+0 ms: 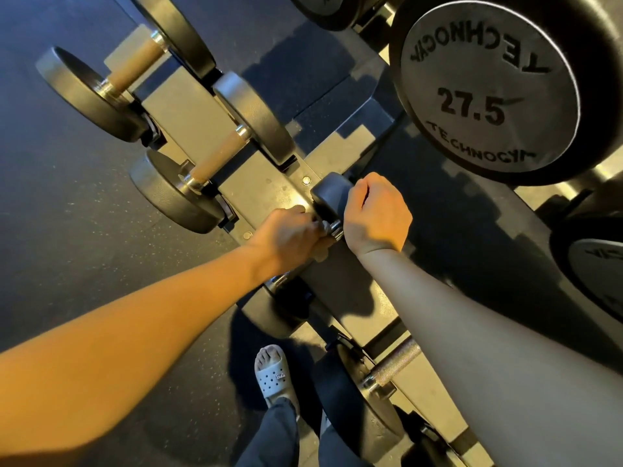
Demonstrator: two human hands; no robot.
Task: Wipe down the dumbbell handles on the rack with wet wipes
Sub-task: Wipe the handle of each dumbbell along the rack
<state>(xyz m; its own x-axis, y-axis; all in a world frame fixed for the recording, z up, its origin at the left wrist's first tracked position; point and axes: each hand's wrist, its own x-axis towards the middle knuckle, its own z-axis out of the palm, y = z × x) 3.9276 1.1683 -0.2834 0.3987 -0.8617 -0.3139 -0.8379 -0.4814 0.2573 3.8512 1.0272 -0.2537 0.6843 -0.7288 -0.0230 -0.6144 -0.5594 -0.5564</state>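
A dumbbell lies on the lower rack shelf [269,193], its upper head [328,193] and lower head [279,313] showing. My left hand [290,235] grips its handle; a pale scrap of wet wipe [321,255] shows under the fingers. Only the shiny collar [334,229] of the handle is visible between my hands. My right hand [377,212] is curled into a fist against the upper end of the same dumbbell, beside the head. What its fingers enclose is mostly hidden.
Two more dumbbells with bare handles [219,156] [135,67] rest further along the shelf, and another handle [394,365] nearer me. A large 27.5 dumbbell head [488,92] hangs above at right. My foot in a white sandal [273,375] stands on the dark floor.
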